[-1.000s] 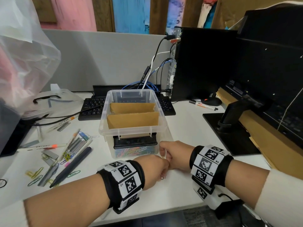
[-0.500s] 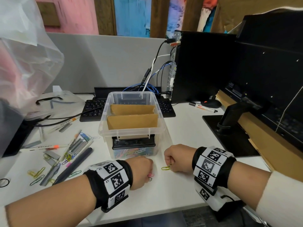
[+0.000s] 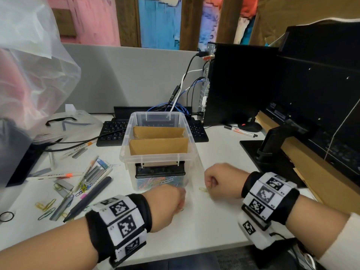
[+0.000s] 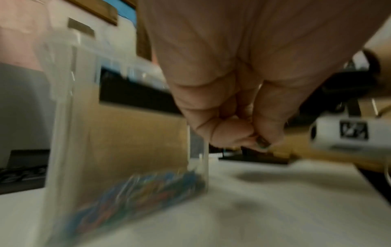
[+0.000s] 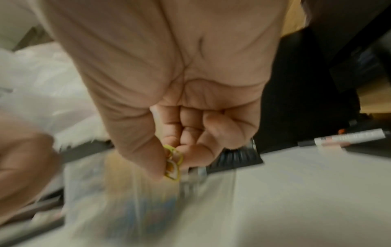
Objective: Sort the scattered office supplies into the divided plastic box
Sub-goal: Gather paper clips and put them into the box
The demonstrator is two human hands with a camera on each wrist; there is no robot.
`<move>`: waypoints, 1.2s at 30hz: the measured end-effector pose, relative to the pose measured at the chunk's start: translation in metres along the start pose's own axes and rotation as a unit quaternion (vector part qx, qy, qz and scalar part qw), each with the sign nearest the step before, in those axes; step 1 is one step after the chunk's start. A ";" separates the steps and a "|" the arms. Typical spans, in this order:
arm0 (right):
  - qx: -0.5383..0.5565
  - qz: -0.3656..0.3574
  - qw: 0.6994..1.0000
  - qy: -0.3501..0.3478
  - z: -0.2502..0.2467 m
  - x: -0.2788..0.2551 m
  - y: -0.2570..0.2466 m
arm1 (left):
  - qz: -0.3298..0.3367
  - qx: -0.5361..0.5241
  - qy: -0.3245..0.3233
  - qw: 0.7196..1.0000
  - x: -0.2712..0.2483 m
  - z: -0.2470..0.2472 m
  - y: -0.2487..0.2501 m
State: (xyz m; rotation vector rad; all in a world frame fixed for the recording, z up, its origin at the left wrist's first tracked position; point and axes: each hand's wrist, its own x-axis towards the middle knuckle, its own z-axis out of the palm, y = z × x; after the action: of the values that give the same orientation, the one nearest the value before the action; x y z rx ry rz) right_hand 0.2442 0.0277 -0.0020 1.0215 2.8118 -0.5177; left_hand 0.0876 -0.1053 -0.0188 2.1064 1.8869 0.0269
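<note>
The clear plastic box with two brown cardboard dividers (image 3: 158, 145) stood in the middle of the white bench (image 3: 214, 221), and a heap of coloured paper clips (image 3: 161, 183) lay in its nearest compartment, behind the front wall. Just to the right of that wall, the right hand (image 3: 224, 181) was curled, its fingers (image 5: 190, 133) and thumb pinching a small yellow paper clip (image 5: 173, 163) above the bench. The left hand (image 3: 165, 205) hung low in front of the box with its fingers (image 4: 222, 132) curled tight; the blurred views did not show whether it held anything. To the left of the box, pens, markers, grey staple strips and loose paper clips (image 3: 78, 184) lay scattered, with a black rubber band (image 3: 6, 216) at the far left edge. Behind the box sat a black keyboard (image 3: 115, 131), and a white marker (image 3: 240, 131) lay to the right of it.
</note>
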 end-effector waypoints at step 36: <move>-0.087 0.342 0.929 0.111 -0.089 0.184 0.180 | -0.170 -0.197 0.234 0.937 0.031 -0.076 -0.112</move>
State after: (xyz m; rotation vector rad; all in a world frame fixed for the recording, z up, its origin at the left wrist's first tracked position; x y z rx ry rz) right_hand 0.2194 0.2990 -0.0077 1.9750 2.3534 -0.0689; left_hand -0.0334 -0.0491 0.0203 1.5740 2.2464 0.8213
